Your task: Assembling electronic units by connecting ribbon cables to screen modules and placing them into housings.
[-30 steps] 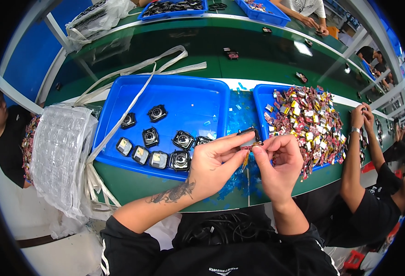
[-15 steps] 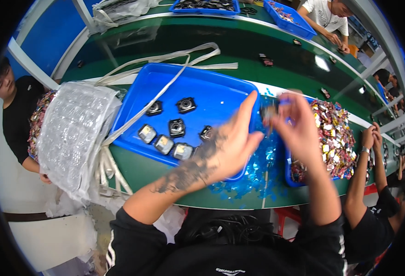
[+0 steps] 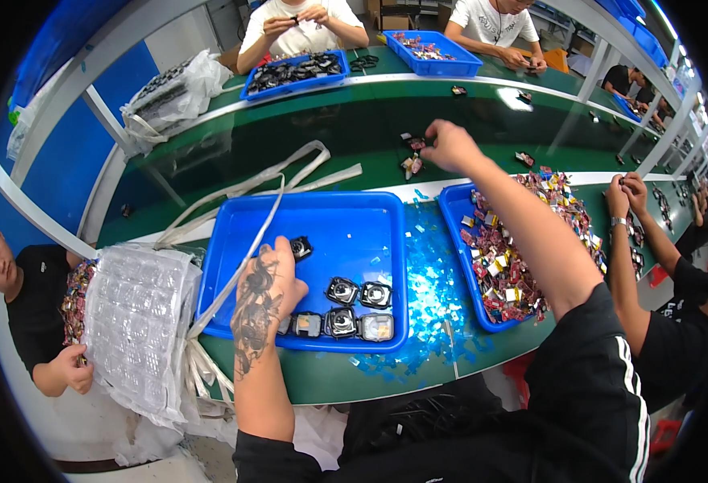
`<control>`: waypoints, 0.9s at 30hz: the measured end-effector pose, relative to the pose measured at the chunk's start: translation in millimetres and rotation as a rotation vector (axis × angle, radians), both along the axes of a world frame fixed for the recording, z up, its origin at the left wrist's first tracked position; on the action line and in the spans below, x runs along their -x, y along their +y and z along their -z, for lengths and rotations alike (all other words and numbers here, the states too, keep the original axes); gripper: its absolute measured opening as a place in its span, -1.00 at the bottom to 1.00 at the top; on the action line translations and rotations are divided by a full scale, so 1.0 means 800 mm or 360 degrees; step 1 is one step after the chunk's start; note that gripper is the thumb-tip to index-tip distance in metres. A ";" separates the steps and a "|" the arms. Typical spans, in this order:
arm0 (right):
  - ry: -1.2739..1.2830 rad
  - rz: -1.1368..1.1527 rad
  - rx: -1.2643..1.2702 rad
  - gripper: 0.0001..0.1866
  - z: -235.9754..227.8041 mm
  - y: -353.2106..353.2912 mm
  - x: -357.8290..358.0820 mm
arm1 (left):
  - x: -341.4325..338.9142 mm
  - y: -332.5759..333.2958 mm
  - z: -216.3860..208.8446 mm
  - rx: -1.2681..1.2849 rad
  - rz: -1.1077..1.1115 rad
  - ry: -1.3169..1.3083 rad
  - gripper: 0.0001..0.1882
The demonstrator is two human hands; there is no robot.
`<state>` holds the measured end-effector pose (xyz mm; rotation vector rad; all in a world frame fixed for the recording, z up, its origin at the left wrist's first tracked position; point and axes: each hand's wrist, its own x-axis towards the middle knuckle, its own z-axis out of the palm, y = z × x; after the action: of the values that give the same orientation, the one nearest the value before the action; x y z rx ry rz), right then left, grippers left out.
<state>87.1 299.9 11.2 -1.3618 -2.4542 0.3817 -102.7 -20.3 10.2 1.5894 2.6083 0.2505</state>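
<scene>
My left hand [image 3: 270, 283] is over the blue tray [image 3: 237, 211]. Its thumb stands apart from the fingers, which reach beside a black square housing [image 3: 300, 248]; no hold on it is visible. Along the tray's near side lie several housings, among them a black one with a round centre [image 3: 341, 322] and one with a clear, pale face [image 3: 376, 328]. Farther off, my right hand [image 3: 450, 149] is low over the green conveyor belt [image 3: 346, 113]. Its fingers are bent together beside a small reddish electronic assembly [image 3: 412, 166]; what they pinch is dark and cannot be made out.
A blue bin [image 3: 495, 320] of small reddish and silver parts stands on the right. Blue film pieces [image 3: 426, 298] litter the bench between bin and tray. White straps [image 3: 277, 193] cross the tray's left side, near bubble wrap [image 3: 136, 322]. Co-workers sit left, right and across the belt.
My hands have parted: the left has moved left over the tray, the right away from me to the belt. The view has shifted, showing more of the far side.
</scene>
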 end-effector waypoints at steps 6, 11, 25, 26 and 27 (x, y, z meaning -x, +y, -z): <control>-0.0408 -0.0586 0.0024 -0.86 -0.068 -0.059 -0.060 | 0.001 0.018 0.006 -0.0661 0.0250 -0.0754 -0.70; -0.0900 -0.0540 0.0004 -0.75 -0.036 -0.094 -0.095 | -0.053 0.040 0.001 -0.0845 0.0291 -0.2443 -0.87; -0.0875 -0.0568 -0.0444 -0.92 -0.020 -0.095 -0.116 | -0.098 0.046 0.015 -0.0855 0.0025 -0.3022 -0.65; -0.0886 -0.0561 -0.0446 -0.92 -0.024 -0.095 -0.120 | -0.098 0.046 0.015 -0.0857 0.0037 -0.2952 -0.63; -0.0598 -0.0607 -0.0453 -0.90 -0.031 -0.097 -0.123 | -0.098 0.044 0.016 -0.0865 0.0033 -0.2883 -0.62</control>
<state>185.7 222.4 35.6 -0.9116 -2.9389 -0.1603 -24.5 14.7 -2.7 0.6035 1.0457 1.5256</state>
